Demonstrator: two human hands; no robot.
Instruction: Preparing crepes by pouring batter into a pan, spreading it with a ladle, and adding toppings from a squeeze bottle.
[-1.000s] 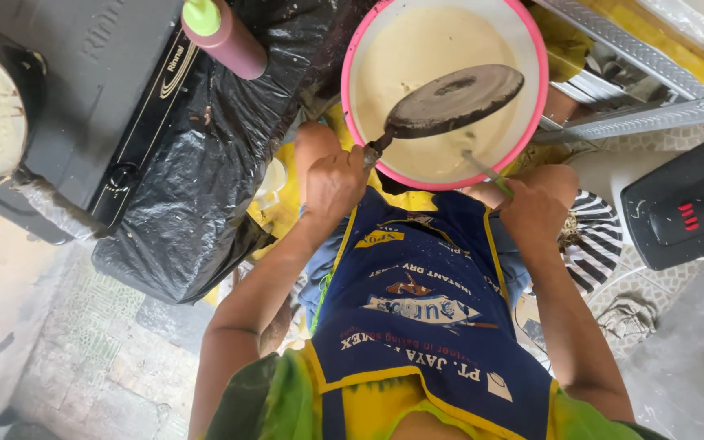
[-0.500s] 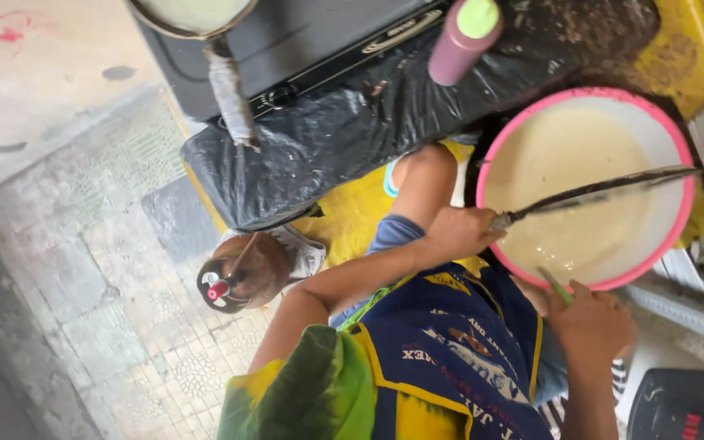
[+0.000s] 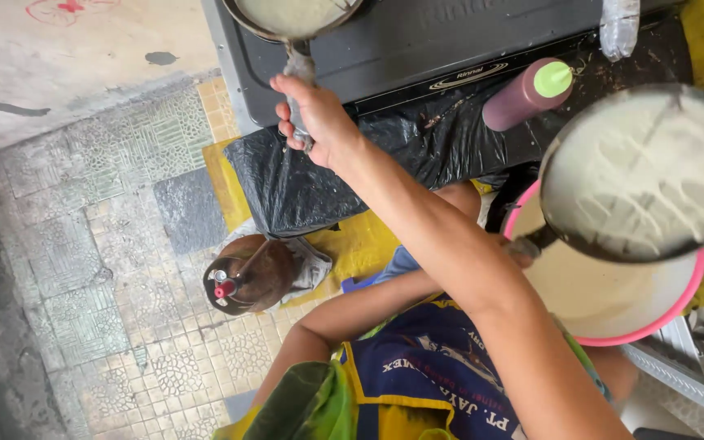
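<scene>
My right hand (image 3: pixel 313 122) reaches across my body and is closed around the wrapped handle of a round pan (image 3: pixel 295 15) on a black stove (image 3: pixel 450 41) at the top. My left hand (image 3: pixel 518 247), mostly hidden behind my right forearm, holds the handle of a small dark pan (image 3: pixel 645 171). That pan's face is coated in pale batter, and it is tilted above a pink-rimmed bowl (image 3: pixel 653 327) of the same batter at the right.
A maroon squeeze bottle (image 3: pixel 523 98) with a green cap lies on black plastic sheeting (image 3: pixel 303 187) in front of the stove. A brown bottle (image 3: pixel 246 277) with a red cap rests on the patterned tile floor (image 3: pixel 99 269) at the left.
My right hand has left the bowl's edge and taken the handle of the pan on the stove. The small pan in my left hand has turned, showing its batter-coated face.
</scene>
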